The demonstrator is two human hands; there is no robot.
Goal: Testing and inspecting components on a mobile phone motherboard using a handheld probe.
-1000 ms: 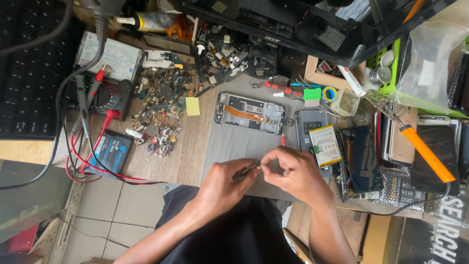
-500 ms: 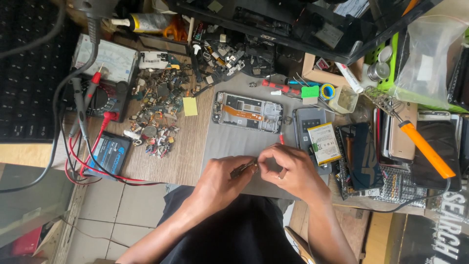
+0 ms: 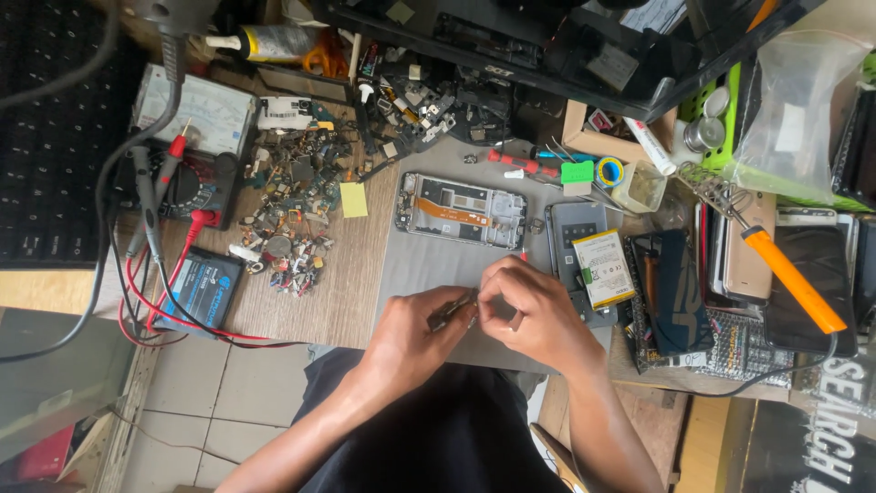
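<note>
My left hand (image 3: 415,340) grips metal tweezers (image 3: 453,310) whose tips point right toward my right hand (image 3: 527,310). My right hand is curled with fingertips pinched on something very small, which I cannot make out; a thin red-tipped tool (image 3: 523,258) pokes out above its knuckles. Both hands meet over the near edge of a grey work mat (image 3: 429,265). Beyond them on the mat lies an opened phone frame (image 3: 463,210) with an orange flex cable. To its right lies a phone back (image 3: 575,228) with a battery (image 3: 603,267) on it.
A pile of small scrap parts (image 3: 292,215) and a yellow note (image 3: 353,199) lie left of the mat. A multimeter (image 3: 182,137) with red leads and a blue battery (image 3: 199,288) sit at far left. An orange-handled soldering iron (image 3: 789,274), phones and screens crowd the right.
Both hands stay together at the mat's near edge with only slight finger motion. The view has shifted slightly.
</note>
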